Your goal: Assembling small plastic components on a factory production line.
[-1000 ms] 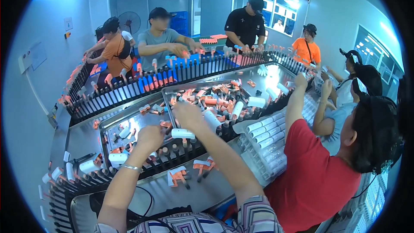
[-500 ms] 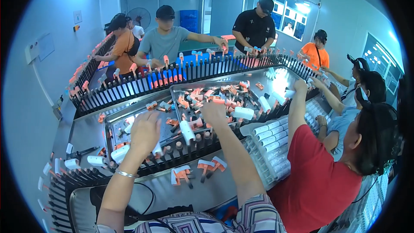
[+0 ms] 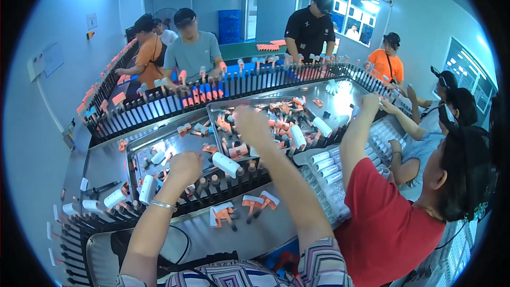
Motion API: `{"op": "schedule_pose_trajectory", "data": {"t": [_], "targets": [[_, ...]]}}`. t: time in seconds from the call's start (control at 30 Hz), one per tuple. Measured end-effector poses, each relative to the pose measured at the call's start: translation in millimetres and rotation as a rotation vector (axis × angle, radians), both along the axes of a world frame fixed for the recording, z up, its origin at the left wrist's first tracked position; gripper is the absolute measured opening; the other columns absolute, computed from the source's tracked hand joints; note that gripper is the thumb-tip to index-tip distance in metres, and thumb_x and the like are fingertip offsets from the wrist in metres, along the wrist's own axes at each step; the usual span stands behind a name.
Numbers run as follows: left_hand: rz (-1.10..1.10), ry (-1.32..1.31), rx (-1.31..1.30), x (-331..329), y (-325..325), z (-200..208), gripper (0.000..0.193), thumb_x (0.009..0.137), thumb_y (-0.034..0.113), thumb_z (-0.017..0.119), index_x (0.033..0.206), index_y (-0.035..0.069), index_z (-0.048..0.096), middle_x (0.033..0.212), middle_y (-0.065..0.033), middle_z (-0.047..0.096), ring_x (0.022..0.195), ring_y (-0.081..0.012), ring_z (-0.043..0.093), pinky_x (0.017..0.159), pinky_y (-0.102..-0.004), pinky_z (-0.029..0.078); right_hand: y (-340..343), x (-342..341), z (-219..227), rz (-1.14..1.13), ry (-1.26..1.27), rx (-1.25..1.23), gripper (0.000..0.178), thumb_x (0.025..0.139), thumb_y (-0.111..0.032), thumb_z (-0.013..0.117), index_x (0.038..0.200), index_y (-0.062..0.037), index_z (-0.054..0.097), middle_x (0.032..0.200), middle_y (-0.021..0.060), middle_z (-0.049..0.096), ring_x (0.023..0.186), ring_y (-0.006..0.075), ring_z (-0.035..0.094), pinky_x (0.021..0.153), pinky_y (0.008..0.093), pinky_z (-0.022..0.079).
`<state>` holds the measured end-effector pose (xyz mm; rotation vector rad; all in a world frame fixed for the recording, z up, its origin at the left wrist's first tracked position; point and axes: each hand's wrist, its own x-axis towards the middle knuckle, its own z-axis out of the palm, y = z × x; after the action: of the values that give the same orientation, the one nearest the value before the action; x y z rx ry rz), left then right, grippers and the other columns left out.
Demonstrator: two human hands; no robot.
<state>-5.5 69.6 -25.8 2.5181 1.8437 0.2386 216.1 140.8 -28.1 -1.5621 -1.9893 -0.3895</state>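
From here I can't tell if the left hand [image 3: 186, 167] or blurry right hand [image 3: 253, 126] grips anything, and that wall notice [image 3: 92, 20] is unreadably tiny.

Blue crates [image 3: 229, 26] stand by the doorway [image 3: 251, 15], the back-wall window [image 3: 357, 18] glows, and here's a red-shirted co-worker [image 3: 393, 228] on the right!

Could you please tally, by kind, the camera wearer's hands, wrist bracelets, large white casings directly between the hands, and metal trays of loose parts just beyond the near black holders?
Hands, left hand and right hand: 2
Silver bracelet: 1
Large white casing: 1
Metal trays, left tray and right tray: 2
Total: 6
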Motion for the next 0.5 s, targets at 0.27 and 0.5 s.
{"op": "schedule_pose_trajectory", "data": {"t": [0.27, 0.5], "targets": [[0.088, -0.052, 0.208, -47.7, -13.5, 0.4, 0.022, 0.086, 0.023, 0.056, 0.093, 0.005, 0.066, 0.088, -0.0152, 0.066, 0.081, -0.0346, 0.064, 0.074, -0.0433, 0.051, -11.1, 89.2, -29.8, -0.227, -0.21, -0.313, 0.021, 0.086, -0.02, 0.05, 0.093, -0.0069, 0.063, 0.083, 0.0109, 0.066, 0.082, 0.0283, 0.067, 0.066, 0.0432, 0.053], [-0.201, -0.303, 0.587, 6.4, -14.9, 38.6, 0.019, 0.086, 0.015, 0.056, 0.097, 0.001, 0.062, 0.094, -0.0156, 0.064, 0.088, -0.0336, 0.06, 0.08, -0.0428, 0.046, -20.5, 25.3, -27.1, -0.138, -0.074, -0.175, 0.017, 0.083, -0.019, 0.055, 0.085, -0.0072, 0.066, 0.079, 0.0108, 0.067, 0.076, 0.0256, 0.068, 0.058, 0.0387, 0.054]]}}
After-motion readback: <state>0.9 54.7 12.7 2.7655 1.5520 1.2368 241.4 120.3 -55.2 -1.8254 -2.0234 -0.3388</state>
